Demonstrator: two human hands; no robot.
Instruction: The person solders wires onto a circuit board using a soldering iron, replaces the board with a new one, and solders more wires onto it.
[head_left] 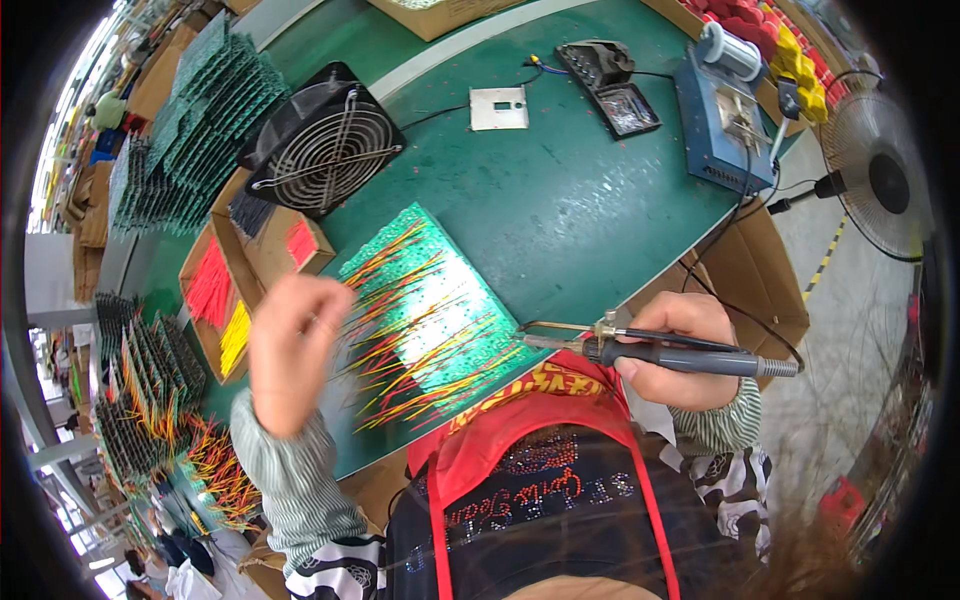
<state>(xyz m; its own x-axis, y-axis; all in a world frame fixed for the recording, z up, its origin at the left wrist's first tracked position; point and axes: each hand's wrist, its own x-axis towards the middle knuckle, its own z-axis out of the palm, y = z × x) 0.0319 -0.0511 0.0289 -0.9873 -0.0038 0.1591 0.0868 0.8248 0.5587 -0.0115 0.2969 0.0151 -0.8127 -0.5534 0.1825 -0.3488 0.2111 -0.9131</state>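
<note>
The right hand [686, 348] grips a soldering iron [680, 357], its tip [535, 341] at the edge of the green board [455, 285] on the bench [600, 215]. From here I can't tell whether the left hand [297, 330], beside the wires [415, 403], pinches anything

Open tabletop [590, 205] beyond wired board [440, 315], caged fan [325, 150] blocking left, blue station [712, 130] blocking right

"What finish has the circuit-board panel [450, 295]?"

"Glossy; its wires [420, 405] look smooth, plastic-coated."

"And the soldering iron [655, 354]?"

"Matt plastic grip [690, 360], metal barrel [592, 350]."

"The fan guard [328, 150]?"

"Smooth metal wire; the tabletop [620, 210] has a sheen, the carton [760, 270] is matt cardboard."
</note>
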